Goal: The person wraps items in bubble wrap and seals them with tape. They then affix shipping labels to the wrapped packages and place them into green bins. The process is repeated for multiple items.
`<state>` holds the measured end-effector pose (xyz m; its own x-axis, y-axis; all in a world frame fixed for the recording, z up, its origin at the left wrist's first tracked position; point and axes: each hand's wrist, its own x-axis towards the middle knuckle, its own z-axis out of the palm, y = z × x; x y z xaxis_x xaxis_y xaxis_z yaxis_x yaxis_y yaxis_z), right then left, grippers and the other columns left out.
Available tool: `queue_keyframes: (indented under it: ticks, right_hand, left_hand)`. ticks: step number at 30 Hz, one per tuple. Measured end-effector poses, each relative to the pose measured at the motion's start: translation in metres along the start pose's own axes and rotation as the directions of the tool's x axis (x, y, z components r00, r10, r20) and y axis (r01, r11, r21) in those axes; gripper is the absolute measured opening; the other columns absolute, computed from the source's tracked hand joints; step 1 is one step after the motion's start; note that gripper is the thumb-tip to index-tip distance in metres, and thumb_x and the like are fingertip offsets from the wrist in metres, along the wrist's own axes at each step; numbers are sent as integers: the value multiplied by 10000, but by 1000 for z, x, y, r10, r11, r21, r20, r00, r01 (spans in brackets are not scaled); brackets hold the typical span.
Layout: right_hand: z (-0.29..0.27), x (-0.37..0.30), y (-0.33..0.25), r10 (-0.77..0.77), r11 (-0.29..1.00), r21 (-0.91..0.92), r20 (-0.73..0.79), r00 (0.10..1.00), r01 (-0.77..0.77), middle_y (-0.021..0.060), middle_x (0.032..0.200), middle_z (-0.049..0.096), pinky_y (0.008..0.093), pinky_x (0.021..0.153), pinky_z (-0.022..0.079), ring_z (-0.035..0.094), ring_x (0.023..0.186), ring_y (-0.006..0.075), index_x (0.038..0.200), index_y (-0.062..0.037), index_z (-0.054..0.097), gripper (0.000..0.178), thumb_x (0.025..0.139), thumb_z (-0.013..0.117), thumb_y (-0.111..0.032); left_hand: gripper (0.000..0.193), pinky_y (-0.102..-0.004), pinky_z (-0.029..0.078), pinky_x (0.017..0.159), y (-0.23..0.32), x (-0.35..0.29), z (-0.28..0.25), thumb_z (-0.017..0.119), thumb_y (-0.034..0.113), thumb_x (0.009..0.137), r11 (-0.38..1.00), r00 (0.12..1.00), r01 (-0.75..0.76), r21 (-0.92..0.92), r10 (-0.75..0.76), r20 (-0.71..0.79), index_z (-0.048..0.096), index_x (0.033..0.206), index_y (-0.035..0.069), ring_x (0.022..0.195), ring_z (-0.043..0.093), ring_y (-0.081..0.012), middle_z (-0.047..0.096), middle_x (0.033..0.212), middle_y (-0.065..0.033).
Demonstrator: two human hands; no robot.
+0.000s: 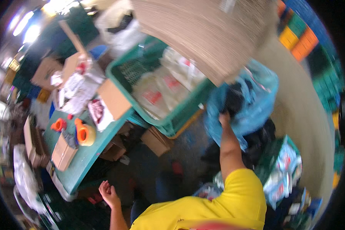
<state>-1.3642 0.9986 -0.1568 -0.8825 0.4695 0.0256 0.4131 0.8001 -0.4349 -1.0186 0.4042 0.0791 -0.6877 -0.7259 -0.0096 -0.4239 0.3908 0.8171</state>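
My right arm stretches forward to a blue plastic bag (262, 82) that stands gaping on the right. My right hand (224, 118) is at the bag's mouth, against a dark, crumpled bundle (234, 99) inside it. The fingers are hidden and blurred there, so I cannot see whether they grip it. Low on the left, my left hand (109, 194) hangs in the air beside the green table (89, 156), its fingers loosely bent and apart, holding nothing.
A green crate (168, 124) with clear, red-printed bags stands ahead, and stacked cardboard (203, 34) overhangs it. Tape rolls (86, 135) and a small carton (63, 152) lie on the table. Another filled crate (283, 168) is near my right elbow. Colourful bins (299, 42) line the far right.
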Motion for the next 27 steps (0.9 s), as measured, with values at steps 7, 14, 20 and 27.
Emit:
queue_keyframes:
  ticks: [7, 14, 20, 27]
  right_hand:
    - [-176, -87, -51, 61, 980, 198, -421, 905, 26, 255, 922, 656, 532, 840, 429, 596, 957, 447, 853, 6, 667, 510, 974, 481, -453]
    - [-279, -299, -232, -788, 586, 320, 7, 616, 745, 202, 1053, 627, 558, 960, 315, 534, 1078, 408, 902, -66, 665, 335, 873, 640, -399]
    - [-342, -258, -191, -656, 752, 7, -96, 749, 659, 194, 1487, 332, 653, 1096, 163, 236, 1409, 434, 1408, -110, 458, 1064, 546, 789, -640]
    - [-280, -225, -194, -585, 775, 18, 401, 705, 632, 146, 1155, 646, 628, 1125, 172, 586, 1143, 312, 1193, -18, 602, 574, 757, 751, -360]
  left_hand:
    - [300, -307, 484, 913, 25, -14, 24, 600, 17, 908, 984, 916, 54, -169, 18, 401, 584, 1208, 12, 1038, 611, -194, 614, 1191, -90]
    - [593, -364, 441, 1000, 206, -53, 130, 692, 234, 891, 576, 293, 763, -293, 96, 951, 477, 1369, -42, 1094, 610, -230, 634, 1193, -173]
    - [344, -351, 509, 917, 198, -23, 177, 478, -16, 925, 634, 447, 629, -450, 179, 876, 566, 1258, -37, 1024, 643, -223, 663, 1141, -128]
    - [371, -362, 383, 1051, 242, -3, 80, 482, 163, 995, 863, 768, 4, -506, 321, 554, 525, 1312, -24, 1231, 525, -237, 563, 1316, -141]
